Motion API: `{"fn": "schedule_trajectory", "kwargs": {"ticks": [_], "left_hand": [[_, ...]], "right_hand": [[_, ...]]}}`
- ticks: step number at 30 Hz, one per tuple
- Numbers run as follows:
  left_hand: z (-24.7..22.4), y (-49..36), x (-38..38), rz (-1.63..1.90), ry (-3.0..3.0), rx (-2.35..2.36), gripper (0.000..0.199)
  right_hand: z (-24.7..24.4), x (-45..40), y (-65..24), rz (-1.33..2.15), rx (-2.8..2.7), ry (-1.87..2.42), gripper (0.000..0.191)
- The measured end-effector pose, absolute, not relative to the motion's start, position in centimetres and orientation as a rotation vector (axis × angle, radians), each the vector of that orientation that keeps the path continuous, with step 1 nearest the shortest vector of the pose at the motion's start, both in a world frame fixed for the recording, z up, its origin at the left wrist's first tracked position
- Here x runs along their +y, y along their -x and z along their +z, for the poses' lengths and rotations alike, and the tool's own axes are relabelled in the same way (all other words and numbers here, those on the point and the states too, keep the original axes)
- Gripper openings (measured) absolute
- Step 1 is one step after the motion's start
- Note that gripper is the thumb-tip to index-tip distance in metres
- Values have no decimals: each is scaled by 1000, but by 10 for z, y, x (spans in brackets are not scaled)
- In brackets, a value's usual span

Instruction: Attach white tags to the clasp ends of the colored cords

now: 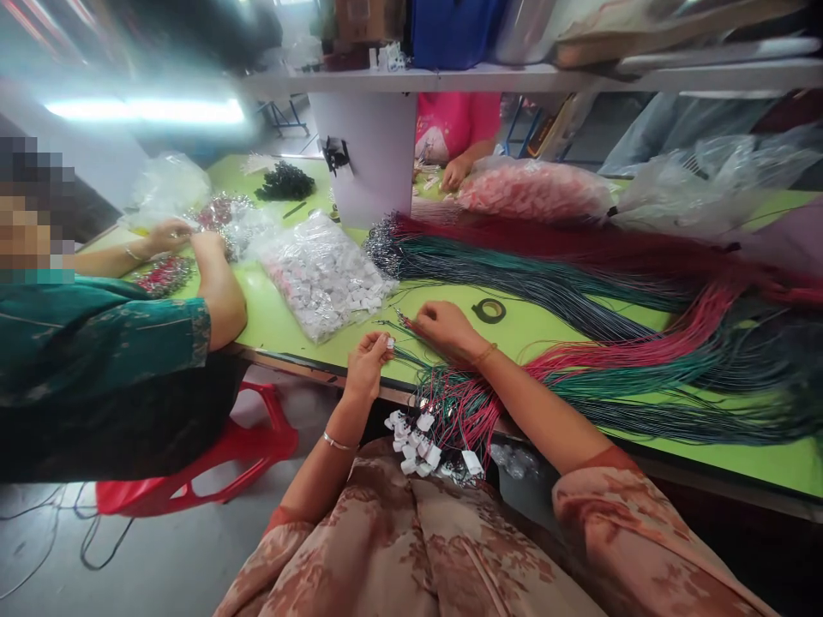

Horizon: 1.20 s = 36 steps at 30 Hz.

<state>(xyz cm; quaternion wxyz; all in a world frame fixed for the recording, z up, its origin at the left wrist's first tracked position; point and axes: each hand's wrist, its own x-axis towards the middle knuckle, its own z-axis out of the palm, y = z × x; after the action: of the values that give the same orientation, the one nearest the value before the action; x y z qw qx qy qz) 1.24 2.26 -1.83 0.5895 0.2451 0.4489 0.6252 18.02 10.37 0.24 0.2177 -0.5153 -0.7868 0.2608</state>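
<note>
My left hand (366, 364) pinches a small white connector (390, 343) above the table's front edge. To its right, my right hand (447, 327) has its fingers closed on wire ends (404, 319) with metal tips. Red, green and dark wires (591, 356) run from the right across the table to beside my hands. In front of my body hangs a cluster of white connectors (417, 446) on wire ends. A bag of white connectors (331, 278) lies behind my left hand. Just behind my right hand is a roll of black tape (489, 310).
A co-worker in a green top (116, 334) works at the left, near a red stool (257, 437). Across the table sits a person in pink (456, 124), by a bag of pink parts (537, 188). A shelf (514, 79) spans above the table (788, 458).
</note>
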Motion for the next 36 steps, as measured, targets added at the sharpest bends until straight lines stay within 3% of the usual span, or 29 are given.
{"fn": "schedule_trajectory", "kwargs": {"ticks": [4,10,14,19,36], "left_hand": [[-21,-5,27,1419,-529,1071,28],[-24,-6,26,1395,-515,1058,29],[-19,-12,28,1396,-516,1006,25],[-15,-19,32,1401,-477,942,21],[-15,-26,29,1404,-362,829,18]], "right_hand": [[-8,128,-177,583,-2346,1659,19],[-9,123,-181,588,-2187,1555,15],[6,112,-177,840,-1931,1327,10],[21,88,-170,1055,-1853,1125,18],[14,59,-176,817,-2023,1109,10]]}}
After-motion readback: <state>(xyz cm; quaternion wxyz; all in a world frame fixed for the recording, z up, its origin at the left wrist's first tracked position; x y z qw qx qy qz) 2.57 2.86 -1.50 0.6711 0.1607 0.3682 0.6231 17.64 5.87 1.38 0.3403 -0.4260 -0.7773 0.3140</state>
